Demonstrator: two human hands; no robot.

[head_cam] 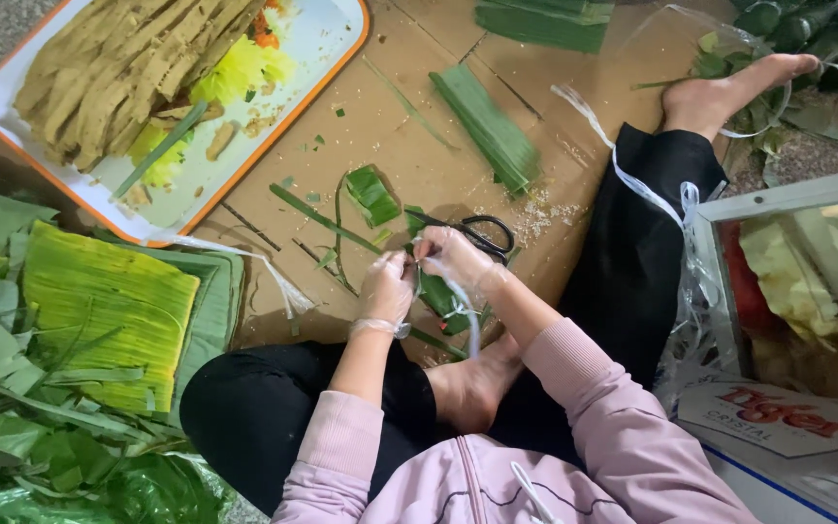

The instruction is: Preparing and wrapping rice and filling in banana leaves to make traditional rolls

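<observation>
On the cardboard sheet (419,146) spread over the floor, in front of a seated, cross-legged person in a pink zip jacket:

Left hand (385,291), clear plastic glove; grip pinched on a pale plastic string (465,315) at the top of a small leaf-wrapped parcel (435,291).
Right hand (453,257), gloved likewise; grip closed on the same string just beside the left, the loose end hanging down in a curl.
Step, as judged: tying the parcel shut; the next move likely calls for a firm, even pull on both ends without tearing the leaf.

Parcel: glossy green, narrow, held just above the cardboard, between the knees.
Scissors (487,233), black-handled, lying touching distance behind the right hand.
Folded leaf strips (487,126), ribbed, stacked flat, farther off.
Tray (341,68), white enamel with orange rim, holding tan fibrous strips and yellow shreds.
Stack of cut leaves (109,301), pale yellow-green, finely ribbed, at the left.
</observation>
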